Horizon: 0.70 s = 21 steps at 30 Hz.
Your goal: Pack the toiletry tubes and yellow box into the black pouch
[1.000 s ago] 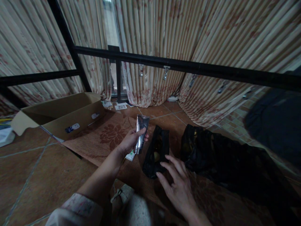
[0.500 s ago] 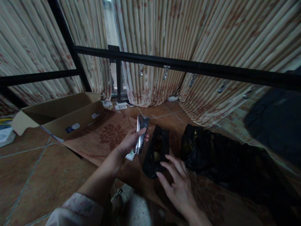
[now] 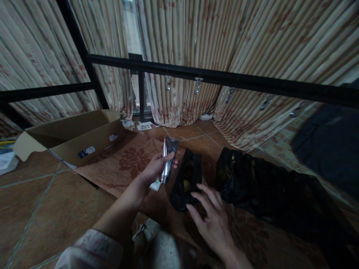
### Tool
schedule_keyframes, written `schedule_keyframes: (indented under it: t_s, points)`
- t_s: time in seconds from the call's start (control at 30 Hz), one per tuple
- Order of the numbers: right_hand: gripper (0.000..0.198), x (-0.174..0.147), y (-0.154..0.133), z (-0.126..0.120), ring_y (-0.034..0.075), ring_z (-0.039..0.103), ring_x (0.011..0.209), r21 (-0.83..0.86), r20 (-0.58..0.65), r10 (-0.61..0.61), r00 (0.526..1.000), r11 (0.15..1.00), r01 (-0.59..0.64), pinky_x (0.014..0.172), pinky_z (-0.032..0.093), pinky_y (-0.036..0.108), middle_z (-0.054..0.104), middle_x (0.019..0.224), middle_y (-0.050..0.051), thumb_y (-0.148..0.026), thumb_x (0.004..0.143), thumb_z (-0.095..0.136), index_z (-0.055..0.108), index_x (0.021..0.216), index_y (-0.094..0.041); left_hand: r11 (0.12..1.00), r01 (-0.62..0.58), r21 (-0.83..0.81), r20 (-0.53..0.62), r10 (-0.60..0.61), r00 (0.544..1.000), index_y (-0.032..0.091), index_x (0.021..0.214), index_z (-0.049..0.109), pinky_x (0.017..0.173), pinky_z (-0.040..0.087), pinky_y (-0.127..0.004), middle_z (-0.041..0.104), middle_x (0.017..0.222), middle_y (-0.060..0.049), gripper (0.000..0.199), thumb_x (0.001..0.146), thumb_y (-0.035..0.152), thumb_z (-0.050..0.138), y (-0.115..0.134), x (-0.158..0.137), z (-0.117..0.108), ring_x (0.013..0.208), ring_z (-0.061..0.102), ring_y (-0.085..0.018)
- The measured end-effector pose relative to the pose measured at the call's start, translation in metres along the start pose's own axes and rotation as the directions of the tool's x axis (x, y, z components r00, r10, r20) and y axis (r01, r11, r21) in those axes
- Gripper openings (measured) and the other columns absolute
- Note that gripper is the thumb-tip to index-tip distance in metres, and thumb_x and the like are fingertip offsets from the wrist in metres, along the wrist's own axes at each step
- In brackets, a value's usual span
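A shiny silver squeeze tube (image 3: 168, 158) is upright in my left hand (image 3: 157, 166), the thumb pressed across its front. Just right of it, on the rug, lies a small black pouch or container (image 3: 178, 192) with an open top; a pale roundish thing (image 3: 187, 185) shows inside, too dark to name. My right hand (image 3: 211, 216) hovers at the near right edge of that black container, fingers apart and slightly curled, with nothing in them. Whether its fingertips touch the edge I cannot tell. A small white-and-green packet (image 3: 155, 185) lies below the tube.
An open cardboard box (image 3: 84, 147) stands at the left. A large black plastic bag (image 3: 258, 183) spreads over the right side. Under these is a brown patterned rug (image 3: 134, 160) on tiles. Striped curtains (image 3: 179, 101) and a dark metal rail (image 3: 213, 76) close off the back.
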State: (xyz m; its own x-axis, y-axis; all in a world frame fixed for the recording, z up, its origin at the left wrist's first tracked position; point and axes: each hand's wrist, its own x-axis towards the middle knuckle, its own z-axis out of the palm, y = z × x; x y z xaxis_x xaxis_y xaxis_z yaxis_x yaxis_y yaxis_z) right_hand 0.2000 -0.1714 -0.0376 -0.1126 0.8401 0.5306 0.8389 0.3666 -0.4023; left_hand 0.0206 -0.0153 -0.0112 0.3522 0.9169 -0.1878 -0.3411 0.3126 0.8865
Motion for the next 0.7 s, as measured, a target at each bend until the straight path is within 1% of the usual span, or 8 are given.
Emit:
schedule_keyframes:
  t_s: [0.17, 0.33, 0.7]
  points:
    - [0.024, 0.0000, -0.0004, -0.0012, 0.024, 0.050, 0.110, -0.004, -0.003, -0.012, 1.000, 1.000, 0.012, 0.090, 0.047, 0.044, 0.052, 0.123, 0.007, -0.031, 0.085, 0.058, 0.057, 0.109, -0.024, 1.000, 0.004, -0.004, -0.011, -0.004, 1.000, 0.011, 0.076, 0.061, 0.051, 0.047, -0.019, 0.066, 0.070, -0.005, 0.029, 0.072, 0.038, 0.072, 0.0010, -0.0013, 0.0016, 0.057, 0.062, -0.010]
    - [0.025, 0.0009, -0.0007, -0.0010, 0.024, 0.050, 0.109, -0.002, -0.001, -0.009, 1.000, 1.000, 0.009, 0.089, 0.047, 0.044, 0.052, 0.123, 0.007, -0.031, 0.085, 0.058, 0.056, 0.109, -0.025, 1.000, -0.001, -0.011, -0.017, 0.001, 1.000, 0.012, 0.079, 0.061, 0.051, 0.047, -0.019, 0.066, 0.069, -0.004, 0.029, 0.072, 0.038, 0.072, 0.0020, -0.0027, 0.0035, 0.056, 0.061, -0.010]
    - [0.023, -0.0003, 0.0002, -0.0002, 0.024, 0.051, 0.109, -0.003, -0.006, -0.004, 1.000, 1.000, 0.004, 0.090, 0.047, 0.044, 0.054, 0.122, 0.008, -0.033, 0.085, 0.057, 0.058, 0.107, -0.024, 1.000, 0.004, -0.010, -0.009, -0.004, 1.000, 0.011, 0.077, 0.061, 0.051, 0.048, -0.019, 0.067, 0.070, -0.006, 0.030, 0.073, 0.038, 0.072, 0.0006, -0.0004, 0.0014, 0.057, 0.062, -0.011]
